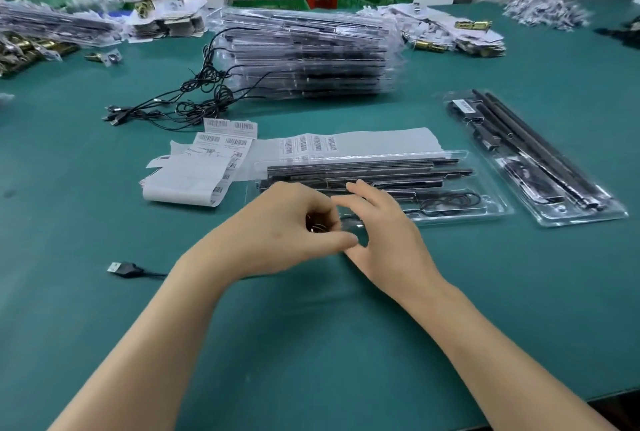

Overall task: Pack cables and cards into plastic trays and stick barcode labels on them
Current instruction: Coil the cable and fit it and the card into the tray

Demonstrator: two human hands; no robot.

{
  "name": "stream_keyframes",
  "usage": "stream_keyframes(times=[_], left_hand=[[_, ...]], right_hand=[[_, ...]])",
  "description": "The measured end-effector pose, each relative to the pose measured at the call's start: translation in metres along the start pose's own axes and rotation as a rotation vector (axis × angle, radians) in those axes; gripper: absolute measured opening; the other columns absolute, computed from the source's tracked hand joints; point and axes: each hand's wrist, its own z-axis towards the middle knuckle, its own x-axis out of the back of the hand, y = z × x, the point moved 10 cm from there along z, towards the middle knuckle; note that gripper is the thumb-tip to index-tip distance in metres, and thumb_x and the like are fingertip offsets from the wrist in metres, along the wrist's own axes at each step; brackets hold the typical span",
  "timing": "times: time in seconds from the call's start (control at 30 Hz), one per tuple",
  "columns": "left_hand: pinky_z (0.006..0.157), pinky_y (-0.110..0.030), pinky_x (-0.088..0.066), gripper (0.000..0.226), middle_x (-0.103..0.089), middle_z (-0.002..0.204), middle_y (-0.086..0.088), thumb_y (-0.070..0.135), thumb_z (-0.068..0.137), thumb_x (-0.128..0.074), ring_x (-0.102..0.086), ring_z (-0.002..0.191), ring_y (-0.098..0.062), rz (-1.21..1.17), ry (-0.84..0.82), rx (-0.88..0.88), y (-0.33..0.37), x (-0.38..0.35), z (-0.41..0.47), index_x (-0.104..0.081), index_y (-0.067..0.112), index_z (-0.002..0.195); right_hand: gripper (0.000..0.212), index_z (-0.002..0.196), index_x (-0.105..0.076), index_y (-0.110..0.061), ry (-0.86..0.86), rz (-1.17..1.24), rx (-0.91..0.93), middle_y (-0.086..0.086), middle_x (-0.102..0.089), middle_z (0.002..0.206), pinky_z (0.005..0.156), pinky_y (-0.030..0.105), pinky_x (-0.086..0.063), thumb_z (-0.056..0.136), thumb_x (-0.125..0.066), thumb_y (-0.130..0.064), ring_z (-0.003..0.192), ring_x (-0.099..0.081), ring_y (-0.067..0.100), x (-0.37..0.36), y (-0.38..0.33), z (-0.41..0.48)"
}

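A clear plastic tray (485,209) lies in front of me, holding long black strips and a thin black cable loop (450,200). My left hand (287,236) is curled round a small coil of black cable (317,223) at the tray's near left corner. That cable's USB plug (119,268) lies on the mat to the left, its cord running under my left wrist. My right hand (384,226) rests beside the left one with its fingers stretched over the tray's near edge, thumb close to my left thumb. Sheets of barcode labels (221,145) lie just behind the tray.
A second filled tray (588,219) with a barcode label lies at the right. A tall stack of packed trays (304,53) stands at the back middle, loose black USB cables (180,101) beside it. Piles of cards and gold parts line the far edge of the green mat (311,344).
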Motion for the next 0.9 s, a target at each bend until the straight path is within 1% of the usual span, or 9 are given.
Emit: stream_keyframes(times=[0.17, 0.23, 0.33, 0.43, 0.5, 0.63, 0.7, 0.77, 0.9], left_hand=[[0.066, -0.024, -0.047, 0.013, -0.069, 0.081, 0.008, 0.034, 0.085, -0.080, -0.057, 0.069, -0.006, 0.029, -0.196, -0.144, 0.021, -0.024, 0.009, -0.071, 0.025, 0.089], [0.066, -0.020, -0.046, 0.010, -0.069, 0.084, 0.009, 0.031, 0.087, -0.078, -0.058, 0.072, -0.007, 0.018, -0.174, -0.199, 0.026, -0.027, 0.012, -0.071, 0.026, 0.093], [0.067, -0.019, -0.046, 0.012, -0.068, 0.087, 0.012, 0.026, 0.090, -0.077, -0.062, 0.068, -0.009, -0.111, -0.135, -0.200, 0.019, -0.032, 0.010, -0.070, 0.025, 0.100], [0.069, -0.031, -0.055, 0.027, -0.067, 0.094, 0.009, 0.015, 0.093, -0.074, -0.067, 0.065, -0.017, -0.354, -0.096, -0.158, 0.002, -0.028, 0.006, -0.067, 0.024, 0.118], [0.069, -0.029, -0.055, 0.037, -0.066, 0.099, 0.009, 0.015, 0.094, -0.072, -0.068, 0.071, -0.017, -0.460, -0.080, -0.154, -0.004, -0.025, 0.003, -0.062, 0.029, 0.127], [0.058, -0.030, -0.054, 0.023, -0.067, 0.095, 0.010, 0.019, 0.093, -0.074, -0.072, 0.075, -0.019, -0.511, -0.019, -0.116, -0.014, -0.020, 0.007, -0.061, 0.024, 0.112], [0.059, -0.031, -0.056, 0.021, -0.071, 0.095, 0.000, 0.014, 0.093, -0.075, -0.074, 0.076, -0.024, -0.543, -0.004, -0.088, -0.020, -0.020, 0.010, -0.058, 0.017, 0.104], [0.060, -0.032, -0.058, 0.023, -0.072, 0.097, -0.010, 0.012, 0.090, -0.078, -0.076, 0.074, -0.028, -0.577, 0.001, -0.066, -0.024, -0.020, 0.011, -0.057, 0.012, 0.099], [0.053, -0.029, -0.055, 0.028, -0.072, 0.097, -0.004, 0.025, 0.083, -0.085, -0.076, 0.066, -0.032, -0.579, 0.028, -0.051, -0.025, -0.013, 0.009, -0.062, 0.017, 0.096]], right_hand=[[0.050, 0.123, -0.068, -0.021, -0.043, 0.058, 0.025, -0.001, -0.050, 0.151, 0.111, 0.034, -0.040, 0.078, -0.070, 0.001, 0.147, -0.035, 0.019, 0.003, -0.002, -0.003], [0.051, 0.128, -0.065, -0.018, -0.017, 0.112, 0.008, -0.001, -0.046, 0.154, 0.112, 0.034, -0.039, 0.081, -0.066, 0.001, 0.146, -0.037, 0.020, 0.004, 0.004, -0.006], [0.069, 0.139, -0.051, -0.030, 0.019, 0.196, 0.002, -0.014, -0.042, 0.153, 0.114, 0.037, -0.039, 0.080, -0.069, 0.003, 0.146, -0.038, 0.018, 0.002, 0.008, -0.007], [0.075, 0.146, -0.053, -0.023, -0.002, 0.224, 0.019, -0.013, -0.039, 0.156, 0.118, 0.043, -0.038, 0.077, -0.078, -0.005, 0.148, -0.036, 0.015, -0.004, 0.012, -0.006], [0.075, 0.150, -0.049, -0.021, -0.015, 0.233, 0.011, -0.011, -0.039, 0.160, 0.121, 0.039, -0.034, 0.081, -0.076, -0.012, 0.151, -0.029, 0.005, -0.003, 0.016, -0.006], [0.053, 0.135, -0.058, -0.030, 0.082, 0.384, 0.089, -0.027, -0.056, 0.140, 0.114, 0.035, -0.042, 0.088, -0.060, -0.007, 0.138, -0.050, 0.005, 0.013, 0.009, -0.009], [0.044, 0.129, -0.064, -0.027, 0.060, 0.454, 0.071, -0.019, -0.067, 0.128, 0.108, 0.036, -0.047, 0.091, -0.058, -0.006, 0.126, -0.060, 0.010, 0.013, 0.012, -0.007], [0.032, 0.121, -0.070, -0.025, 0.034, 0.515, 0.034, -0.015, -0.070, 0.126, 0.108, 0.031, -0.046, 0.098, -0.061, -0.006, 0.127, -0.059, 0.007, 0.011, 0.018, -0.006], [0.019, 0.108, -0.076, -0.022, 0.021, 0.593, -0.026, -0.010, -0.071, 0.127, 0.109, 0.028, -0.045, 0.099, -0.064, -0.010, 0.128, -0.059, 0.002, 0.010, 0.027, -0.005]])
